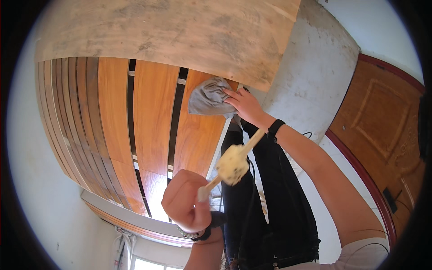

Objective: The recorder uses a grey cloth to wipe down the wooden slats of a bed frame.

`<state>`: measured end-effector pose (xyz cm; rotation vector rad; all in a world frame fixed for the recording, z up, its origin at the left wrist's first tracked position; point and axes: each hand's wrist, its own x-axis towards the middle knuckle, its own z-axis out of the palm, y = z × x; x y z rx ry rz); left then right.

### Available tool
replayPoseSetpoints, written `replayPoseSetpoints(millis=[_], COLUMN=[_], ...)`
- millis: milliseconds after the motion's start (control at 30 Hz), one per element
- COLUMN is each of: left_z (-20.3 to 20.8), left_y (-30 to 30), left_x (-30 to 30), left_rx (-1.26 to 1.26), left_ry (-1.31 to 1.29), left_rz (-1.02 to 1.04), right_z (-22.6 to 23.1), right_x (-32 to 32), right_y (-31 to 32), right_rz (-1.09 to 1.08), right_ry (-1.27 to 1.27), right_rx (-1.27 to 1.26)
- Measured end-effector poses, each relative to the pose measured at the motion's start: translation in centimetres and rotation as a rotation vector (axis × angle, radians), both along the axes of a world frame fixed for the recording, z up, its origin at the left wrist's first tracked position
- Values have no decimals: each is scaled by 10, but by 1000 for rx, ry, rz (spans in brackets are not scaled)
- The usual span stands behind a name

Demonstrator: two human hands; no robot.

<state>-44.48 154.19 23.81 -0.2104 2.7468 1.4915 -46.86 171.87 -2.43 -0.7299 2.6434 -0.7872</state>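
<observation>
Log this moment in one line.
left hand: grips stick with yellow lump | right hand: on cloth | cloth: on orange board

The left hand (pixel 186 198) and the right hand (pixel 247 105) are bare, and so are both forearms. On the right wrist sits a plain black band (pixel 272 129), which has a wider dark part. The left wrist carries a bracelet of small, light beads (pixel 191 234), and close beside it is a dark wristband (pixel 208 234). The trousers (pixel 288 202) are black, with a small metal button (pixel 274 264) at the waist. The sleeve (pixel 364 254) is short and whitish.
</observation>
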Motion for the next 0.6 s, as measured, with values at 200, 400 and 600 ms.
replayPoseSetpoints(millis=[200, 400, 600], left_z=[-23, -32, -54], left_y=[-8, 17, 45], left_x=[19, 24, 15], left_rx=[1881, 2407, 2511], left_ry=[-230, -103, -248], left_rz=[462, 606, 458], right_z=[-3, -3, -6], right_x=[-1, 4, 7], right_y=[1, -10, 0], right_rz=[-19, -106, -112], right_ry=[-28, -35, -39], right_rx=[-52, -52, -93])
